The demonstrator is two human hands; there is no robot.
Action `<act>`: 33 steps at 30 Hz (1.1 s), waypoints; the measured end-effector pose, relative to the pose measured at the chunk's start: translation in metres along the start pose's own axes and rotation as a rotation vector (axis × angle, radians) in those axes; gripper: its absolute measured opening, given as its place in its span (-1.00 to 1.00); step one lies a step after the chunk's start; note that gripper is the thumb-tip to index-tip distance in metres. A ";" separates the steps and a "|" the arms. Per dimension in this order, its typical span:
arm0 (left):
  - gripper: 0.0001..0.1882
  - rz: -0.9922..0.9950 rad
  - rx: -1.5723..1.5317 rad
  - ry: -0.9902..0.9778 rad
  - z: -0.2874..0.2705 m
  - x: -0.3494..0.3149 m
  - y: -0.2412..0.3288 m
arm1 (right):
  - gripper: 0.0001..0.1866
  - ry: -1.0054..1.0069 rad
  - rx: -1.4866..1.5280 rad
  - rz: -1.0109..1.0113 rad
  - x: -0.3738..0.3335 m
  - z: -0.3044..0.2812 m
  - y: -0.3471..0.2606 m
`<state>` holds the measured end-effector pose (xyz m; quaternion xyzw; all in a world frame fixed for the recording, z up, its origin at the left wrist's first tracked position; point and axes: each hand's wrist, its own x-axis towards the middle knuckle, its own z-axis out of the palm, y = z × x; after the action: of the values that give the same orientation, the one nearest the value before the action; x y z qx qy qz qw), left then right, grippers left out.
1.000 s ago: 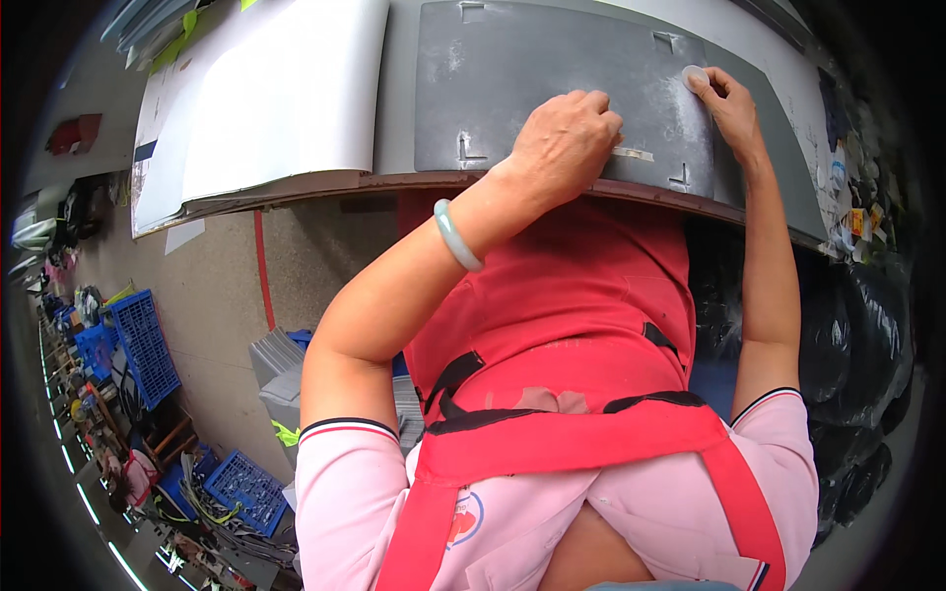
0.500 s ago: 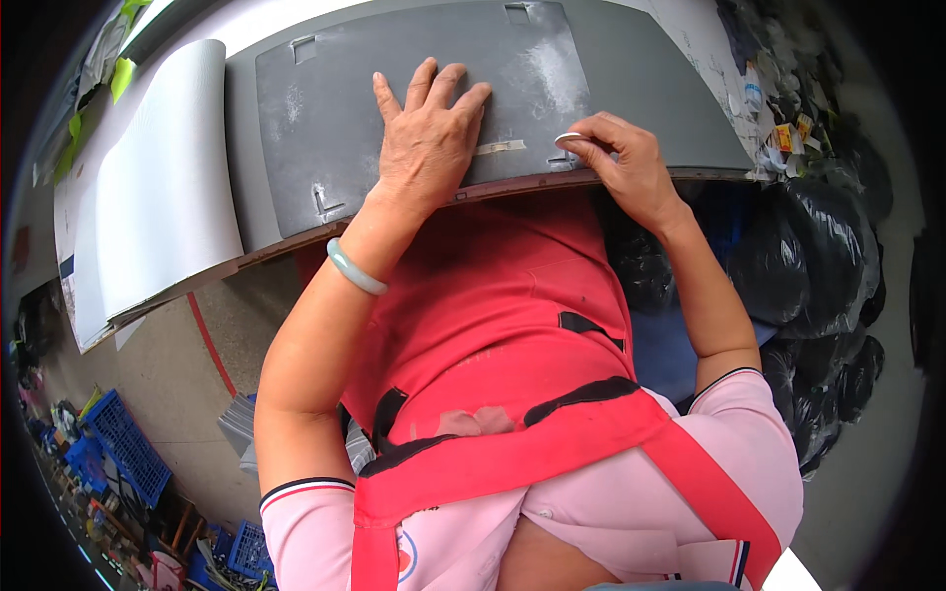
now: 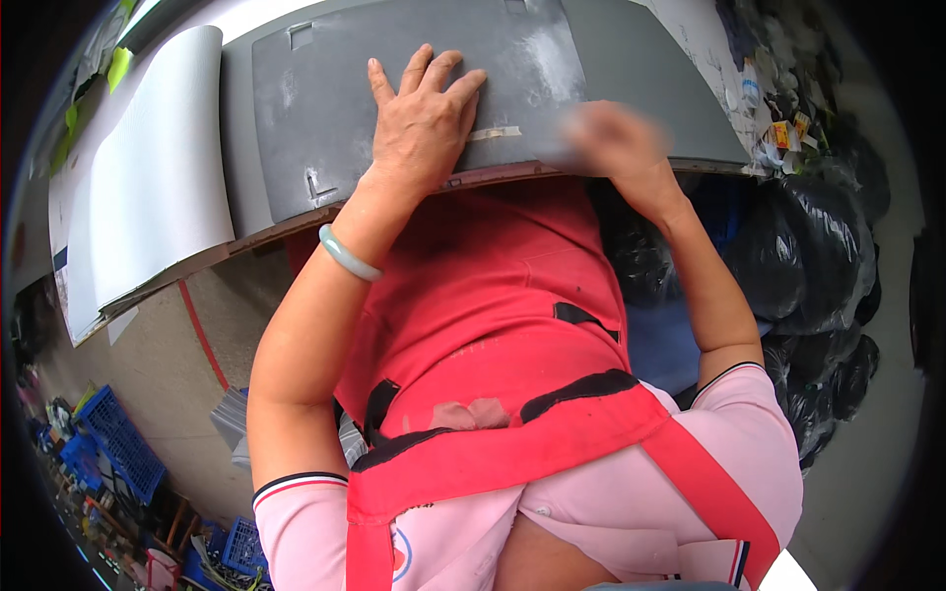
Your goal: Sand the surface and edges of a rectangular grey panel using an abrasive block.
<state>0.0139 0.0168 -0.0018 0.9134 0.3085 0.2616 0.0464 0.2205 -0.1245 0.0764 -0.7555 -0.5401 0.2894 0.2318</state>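
Observation:
My left hand (image 3: 422, 123) lies flat with its fingers spread on a dark grey template sheet (image 3: 335, 108), near its front edge. White powdery smudges mark the template, which has small cut-out corner slots (image 3: 317, 184) and a short strip of tan tape (image 3: 496, 133). Beneath it a larger grey sheet (image 3: 655, 84) shows on the right. My right hand (image 3: 631, 153) is over the template's front right corner, by the table edge. Blur covers its fingers, so whatever they hold cannot be made out, and the corner slot there is hidden.
A folded-over white sheet (image 3: 158, 148) lies left on the table. Black plastic bags (image 3: 813, 246) are piled at right, beside scraps and small boxes (image 3: 783, 135). Blue crates (image 3: 123, 443) stand on the floor at lower left. A red apron (image 3: 483, 286) touches the table front.
The table and template appear slightly higher in view. My left hand keeps its place on the template. My right hand, earlier pinching a thin white piece by the corner slot, is now blurred there.

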 end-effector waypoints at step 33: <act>-0.70 -0.037 -0.059 -0.011 -0.004 0.001 0.002 | -0.82 0.313 -0.278 -0.564 0.208 -0.011 0.019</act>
<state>0.0137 0.0159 0.0028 0.9072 0.3172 0.2646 0.0799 0.2932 0.0664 0.0329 -0.6361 -0.7198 0.0183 0.2775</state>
